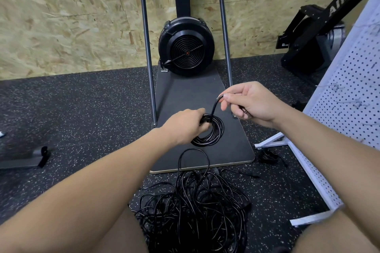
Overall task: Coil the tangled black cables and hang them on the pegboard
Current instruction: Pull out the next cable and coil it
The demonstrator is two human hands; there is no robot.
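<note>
My left hand (185,125) grips one side of a small round coil of black cable (213,133), held above a dark machine platform. My right hand (248,103) pinches the loose end of that same cable (216,104), which rises from the coil to my fingertips. A large tangled pile of black cables (195,203) lies on the floor between my knees, with one loop arching up toward the coil. The white pegboard (349,98) leans at the right, with several wire hooks on it. A second small bundle of black cable (267,157) lies by the pegboard's foot.
A black fan-wheel exercise machine (186,47) stands against the chipboard wall, its platform (185,92) and two metal uprights in front of me. Another black machine (316,33) sits at the back right. The pegboard's white frame foot (271,142) rests on the speckled rubber floor.
</note>
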